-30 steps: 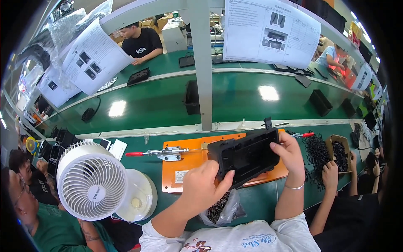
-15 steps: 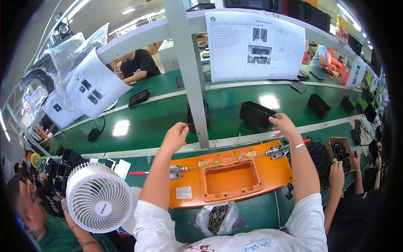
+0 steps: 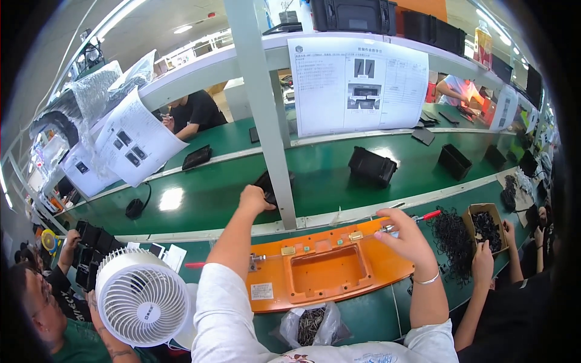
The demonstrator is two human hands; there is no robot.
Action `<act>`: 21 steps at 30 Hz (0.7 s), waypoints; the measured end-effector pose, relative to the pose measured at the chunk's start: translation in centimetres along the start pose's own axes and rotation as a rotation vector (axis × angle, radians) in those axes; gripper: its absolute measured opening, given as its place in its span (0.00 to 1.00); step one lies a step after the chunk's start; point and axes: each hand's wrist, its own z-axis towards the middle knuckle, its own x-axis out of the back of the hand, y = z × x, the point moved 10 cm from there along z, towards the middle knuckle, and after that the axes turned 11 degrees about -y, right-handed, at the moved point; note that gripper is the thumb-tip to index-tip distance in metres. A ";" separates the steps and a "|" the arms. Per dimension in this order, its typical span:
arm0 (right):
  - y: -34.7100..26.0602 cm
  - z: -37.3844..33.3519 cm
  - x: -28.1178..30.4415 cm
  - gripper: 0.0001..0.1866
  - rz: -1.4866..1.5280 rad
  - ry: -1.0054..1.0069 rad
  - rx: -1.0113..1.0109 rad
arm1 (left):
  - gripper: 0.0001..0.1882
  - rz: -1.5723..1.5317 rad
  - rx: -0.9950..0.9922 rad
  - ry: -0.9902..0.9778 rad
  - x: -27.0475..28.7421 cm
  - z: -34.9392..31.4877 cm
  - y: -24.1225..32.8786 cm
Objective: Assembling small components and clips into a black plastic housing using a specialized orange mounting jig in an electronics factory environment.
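Note:
My left hand point(image 3: 256, 199) reaches to the green conveyor, its fingers closed on the near edge of a black plastic box point(image 3: 264, 181). A white post hides part of that box. My right hand point(image 3: 404, 237) is above the right side of an orange fixture point(image 3: 275, 275), fingers apart and holding nothing. It partly covers a metal toggle clamp with a red handle point(image 3: 431, 215). The fixture has a rectangular opening in its middle and a second red handle point(image 3: 195, 265) at its left. Another black box point(image 3: 371, 166) sits on the conveyor, right of the post.
A clear bag of screws point(image 3: 310, 327) lies before the fixture. At left stands a white fan point(image 3: 144, 296). Black cables point(image 3: 451, 242) and a cardboard box point(image 3: 469, 216) lie at right, near a co-worker's hands. The white post point(image 3: 266, 115) rises between bench and conveyor.
My left hand has moved onto the black box behind the post. My right hand has left the other black box and drawn back over the fixture. The view has shifted slightly.

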 end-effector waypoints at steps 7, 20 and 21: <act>-3.2 0.2 -1.1 0.22 -0.064 -0.003 0.098 | 0.19 -0.127 0.038 0.519 8.2 -18.5 -2.7; -11.3 -4.2 -8.5 0.10 -0.632 0.053 0.598 | 0.17 -0.284 -0.751 0.376 0.2 -32.0 9.0; -11.1 -4.7 -8.2 0.10 -0.637 0.056 0.587 | 0.18 -0.316 -0.792 0.368 0.0 -31.5 9.5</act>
